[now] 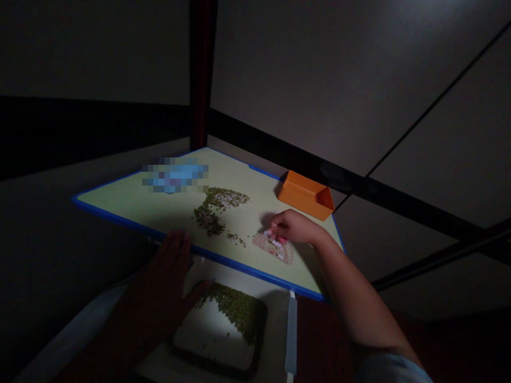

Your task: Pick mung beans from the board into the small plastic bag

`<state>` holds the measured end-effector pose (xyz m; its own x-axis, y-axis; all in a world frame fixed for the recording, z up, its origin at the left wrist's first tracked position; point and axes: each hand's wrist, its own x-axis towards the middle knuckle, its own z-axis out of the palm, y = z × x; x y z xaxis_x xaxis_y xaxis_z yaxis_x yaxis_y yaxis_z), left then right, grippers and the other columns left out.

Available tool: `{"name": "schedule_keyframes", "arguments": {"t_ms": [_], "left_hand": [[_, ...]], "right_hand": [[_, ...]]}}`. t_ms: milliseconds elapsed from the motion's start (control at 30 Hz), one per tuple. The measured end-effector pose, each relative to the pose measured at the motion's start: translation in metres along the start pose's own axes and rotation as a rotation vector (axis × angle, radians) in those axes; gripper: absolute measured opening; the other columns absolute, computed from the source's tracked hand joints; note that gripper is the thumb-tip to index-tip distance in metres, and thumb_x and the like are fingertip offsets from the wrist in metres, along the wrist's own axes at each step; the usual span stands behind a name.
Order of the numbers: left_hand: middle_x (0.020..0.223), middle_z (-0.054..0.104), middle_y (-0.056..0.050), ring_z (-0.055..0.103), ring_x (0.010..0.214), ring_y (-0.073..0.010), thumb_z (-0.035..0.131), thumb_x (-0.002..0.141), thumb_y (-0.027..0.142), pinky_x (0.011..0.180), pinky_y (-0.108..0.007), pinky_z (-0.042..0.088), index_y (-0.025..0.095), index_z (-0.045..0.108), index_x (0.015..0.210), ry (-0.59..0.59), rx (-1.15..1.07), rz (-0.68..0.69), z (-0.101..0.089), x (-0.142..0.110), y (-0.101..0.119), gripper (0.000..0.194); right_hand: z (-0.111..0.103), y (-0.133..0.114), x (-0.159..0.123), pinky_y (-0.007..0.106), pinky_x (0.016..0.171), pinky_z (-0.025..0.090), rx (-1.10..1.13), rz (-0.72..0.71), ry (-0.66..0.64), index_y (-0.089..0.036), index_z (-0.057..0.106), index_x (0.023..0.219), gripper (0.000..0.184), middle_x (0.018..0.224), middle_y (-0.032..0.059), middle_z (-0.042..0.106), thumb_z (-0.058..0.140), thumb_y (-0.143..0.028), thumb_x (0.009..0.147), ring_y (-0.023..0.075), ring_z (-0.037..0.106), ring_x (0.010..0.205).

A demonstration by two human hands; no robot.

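Observation:
My right hand point(296, 225) is closed on a clear, pinkish protractor point(275, 249), which lies flat or nearly flat on the pale yellow tabletop. Its fingers pinch the straight side, and they partly cover it. To its left, small green beans point(227, 198) are spread in a loose patch, with a few strays near the protractor. My left hand point(170, 266) is in shadow at the front blue edge, fingers stretched out and thumb spread away. Beneath that thumb is a pale bin point(203, 330) with more green beans point(237, 306) heaped along its far and right sides.
An orange open box point(301, 196) stands at the table's far right edge. A blurred blue item point(175, 175) lies at the back left. The table point(112, 199) has a raised blue rim and sits in a corner against dark panels. A grey handle point(291, 332) is right of the bin.

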<state>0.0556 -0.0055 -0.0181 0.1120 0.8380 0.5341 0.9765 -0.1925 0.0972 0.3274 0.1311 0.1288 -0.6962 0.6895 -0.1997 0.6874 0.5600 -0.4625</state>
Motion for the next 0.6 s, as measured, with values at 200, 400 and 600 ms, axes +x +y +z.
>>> {"name": "schedule_keyframes", "arguments": {"t_ms": [200, 400, 600], "left_hand": [[0.153, 0.036, -0.025, 0.025, 0.146, -0.0333, 0.032, 0.086, 0.066, 0.112, -0.05, 0.037, 0.003, 0.024, 0.148, 0.007, 0.008, 0.02, 0.0, -0.001, -0.001, 0.088], [0.152, 0.038, -0.025, 0.028, 0.145, -0.0339, 0.03, 0.085, 0.07, 0.112, -0.049, 0.038, 0.002, 0.031, 0.145, 0.017, 0.009, 0.015, -0.001, 0.001, 0.0, 0.091], [0.15, 0.039, -0.027, 0.029, 0.144, -0.0354, 0.03, 0.087, 0.067, 0.111, -0.05, 0.039, -0.001, 0.031, 0.144, 0.026, 0.034, 0.037, -0.003, 0.0, 0.002, 0.089]], "right_hand": [[0.01, -0.003, 0.003, 0.023, 0.061, 0.037, 0.083, -0.058, -0.083, -0.014, 0.062, 0.069, 0.022, 0.058, -0.0019, 0.062, 0.054, -0.021, 0.088, 0.0085, 0.053, 0.054], [0.012, -0.009, 0.006, 0.023, 0.059, 0.033, -0.067, -0.007, -0.008, -0.014, 0.063, 0.067, 0.023, 0.056, -0.0015, 0.062, 0.053, -0.016, 0.088, 0.0082, 0.051, 0.052], [0.007, -0.007, 0.007, 0.026, 0.055, 0.023, -0.344, 0.094, 0.127, -0.013, 0.068, 0.069, 0.025, 0.059, 0.0015, 0.06, 0.058, -0.025, 0.089, 0.0091, 0.039, 0.053]]}}
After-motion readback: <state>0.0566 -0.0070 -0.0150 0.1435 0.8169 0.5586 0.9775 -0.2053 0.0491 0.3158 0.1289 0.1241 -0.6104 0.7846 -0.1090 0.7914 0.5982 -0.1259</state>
